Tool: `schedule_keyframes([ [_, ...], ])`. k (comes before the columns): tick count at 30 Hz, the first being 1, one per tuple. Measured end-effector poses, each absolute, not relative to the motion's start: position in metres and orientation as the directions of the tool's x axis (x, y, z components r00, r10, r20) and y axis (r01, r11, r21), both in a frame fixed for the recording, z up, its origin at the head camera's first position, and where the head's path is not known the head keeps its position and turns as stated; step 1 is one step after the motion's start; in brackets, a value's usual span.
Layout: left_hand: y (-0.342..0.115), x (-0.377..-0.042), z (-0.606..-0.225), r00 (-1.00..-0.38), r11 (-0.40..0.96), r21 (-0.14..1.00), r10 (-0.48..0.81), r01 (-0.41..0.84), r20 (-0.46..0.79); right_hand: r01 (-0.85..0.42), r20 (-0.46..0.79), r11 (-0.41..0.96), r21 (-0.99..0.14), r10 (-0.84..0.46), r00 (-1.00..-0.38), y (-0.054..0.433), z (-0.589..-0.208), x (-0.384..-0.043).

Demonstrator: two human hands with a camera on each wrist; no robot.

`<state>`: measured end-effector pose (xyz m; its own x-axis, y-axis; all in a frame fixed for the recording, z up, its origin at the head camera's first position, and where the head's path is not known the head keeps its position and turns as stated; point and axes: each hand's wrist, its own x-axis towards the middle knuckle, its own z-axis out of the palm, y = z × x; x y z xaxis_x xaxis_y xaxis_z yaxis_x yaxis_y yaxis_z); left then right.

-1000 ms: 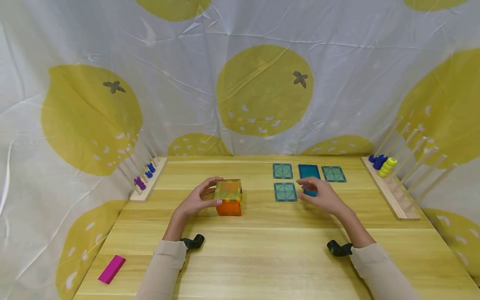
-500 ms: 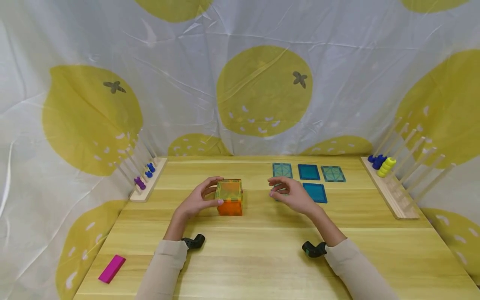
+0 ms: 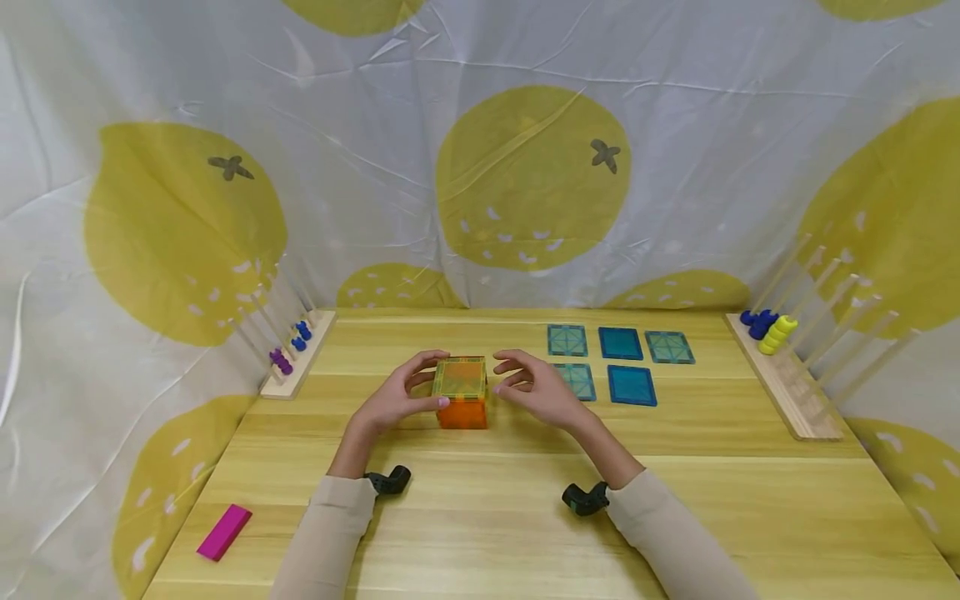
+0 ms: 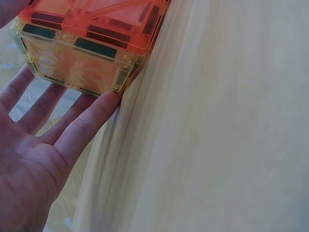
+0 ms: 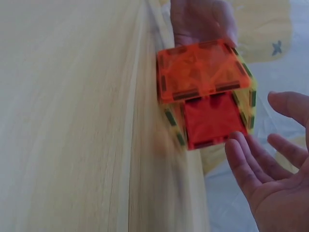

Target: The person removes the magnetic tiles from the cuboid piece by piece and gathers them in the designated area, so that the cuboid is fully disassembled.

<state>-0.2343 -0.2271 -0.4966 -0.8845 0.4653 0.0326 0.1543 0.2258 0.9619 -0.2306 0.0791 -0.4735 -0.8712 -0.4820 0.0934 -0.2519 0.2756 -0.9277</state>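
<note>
Pale wooden table [image 3: 480, 533] below, and the left hand [image 3: 399, 398] grips an orange-and-yellow translucent plastic box [image 3: 462, 414] between both hands; the right hand [image 3: 538, 393], empty, fingers loose, hovers beside it: one clumsy bump could collapse it!

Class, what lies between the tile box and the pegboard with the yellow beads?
Nearest the box, the right hand; then five bluish tiles. The head view shows this.

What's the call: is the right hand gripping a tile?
No; the right wrist view shows the right hand bare-palmed and holding nothing.
</note>
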Motion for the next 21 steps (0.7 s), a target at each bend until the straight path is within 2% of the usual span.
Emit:
schedule_keyframes([
  [21,-0.227,-0.234,-0.495,-0.882,0.225,0.963,0.471,0.146,0.023,-0.219,0.058,0.283,-0.934,-0.484,-0.873,0.053,-0.471,-0.231],
])
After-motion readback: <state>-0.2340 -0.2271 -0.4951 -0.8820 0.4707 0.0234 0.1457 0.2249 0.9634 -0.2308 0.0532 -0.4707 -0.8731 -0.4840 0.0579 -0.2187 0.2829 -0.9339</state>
